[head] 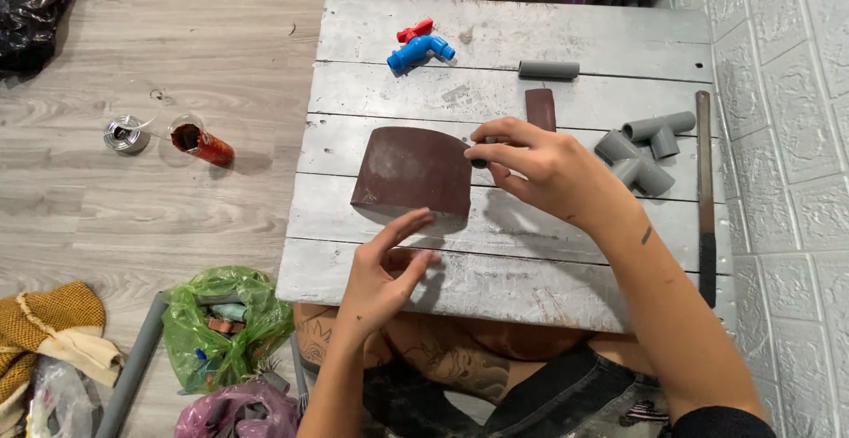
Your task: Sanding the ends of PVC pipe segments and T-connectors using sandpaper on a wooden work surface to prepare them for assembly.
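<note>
A gray wooden table (531,40) fills the middle of the frame. On it, near the center, lies a big brown sheet of sandpaper (411,171). It curls up a bit and its right edge is lifted.

The right hand (539,168) comes in from the lower right. Its fingers are bent close together and pinch the right edge of the sandpaper. A small dark thing sits under the fingertips, but I cannot tell what it is. The left hand (382,279) comes up from the bottom. Its fingers are loosely spread and the tips touch the near edge of the sheet. It holds nothing.

The work looks like it is just getting going. The sheet is whole, and the pipe parts look untouched.

To the right of the hands sit gray pipe joints (644,148). A long dark tool (705,190) lies along the right edge of the table. A small brown strip (540,108) lies just above the right hand. A short gray pipe (548,69) is higher up. A blue tap with a red handle (419,46) is at the top.

On the floor, at the left, are a red can (203,143) and a green bag (225,323).
</note>
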